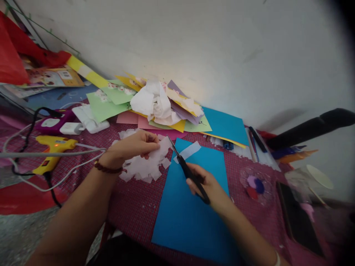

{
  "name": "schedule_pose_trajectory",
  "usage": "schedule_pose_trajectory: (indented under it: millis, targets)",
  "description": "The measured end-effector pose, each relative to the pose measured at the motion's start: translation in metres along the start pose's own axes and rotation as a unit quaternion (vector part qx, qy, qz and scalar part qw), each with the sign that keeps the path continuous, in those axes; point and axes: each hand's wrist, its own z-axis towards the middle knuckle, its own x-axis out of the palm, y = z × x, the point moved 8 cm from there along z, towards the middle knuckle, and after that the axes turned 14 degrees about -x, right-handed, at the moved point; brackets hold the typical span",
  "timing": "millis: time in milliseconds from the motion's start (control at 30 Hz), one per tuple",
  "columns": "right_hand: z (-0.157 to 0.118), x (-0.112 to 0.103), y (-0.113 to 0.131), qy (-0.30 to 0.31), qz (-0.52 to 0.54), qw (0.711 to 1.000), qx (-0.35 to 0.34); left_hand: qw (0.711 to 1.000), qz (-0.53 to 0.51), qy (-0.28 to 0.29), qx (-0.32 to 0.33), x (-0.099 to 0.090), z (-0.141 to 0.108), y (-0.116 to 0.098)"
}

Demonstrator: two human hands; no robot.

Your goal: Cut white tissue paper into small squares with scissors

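Observation:
Between the fingers of my left hand (142, 143) is a piece of thin white paper (164, 145), pinched at its left side. My right hand (203, 180) grips black-handled scissors (191, 176), their blades up against the paper's right edge. Below the blades a blue sheet (194, 218) lies flat on the table, with a loose white paper strip (190, 150) near its top. Under and beside my left hand a pile of small white paper pieces (142, 168) spreads over the checked cloth. How far the blades are apart is hard to make out.
A yellow glue gun (54, 149) with cords lies at the left, near a purple power strip (57, 122). Coloured cards with crumpled white paper (154, 101) are heaped against the wall. At the right are a clear dish of paints (255, 186) and a dark tablet-like slab (298, 218).

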Motion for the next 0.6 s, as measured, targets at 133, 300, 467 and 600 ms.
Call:
schedule_pose_trajectory:
  millis: [133, 300, 467, 600]
  targets:
    - [-0.002, 0.005, 0.009, 0.037, 0.014, 0.999, -0.03, 0.997, -0.051, -0.046, 0.025, -0.011, 0.0, -0.004]
    - [-0.005, 0.007, 0.012, 0.045, 0.071, 0.996, -0.035, 0.988, -0.101, -0.105, 0.051, -0.026, -0.002, -0.005]
    - [-0.007, 0.015, 0.011, 0.083, 0.057, 0.995, -0.016, 0.985, -0.136, -0.087, 0.066, -0.023, 0.002, -0.002]
    - [-0.007, 0.016, 0.01, 0.09, 0.037, 0.995, -0.013, 0.991, -0.115, -0.037, 0.059, -0.01, 0.007, -0.001]
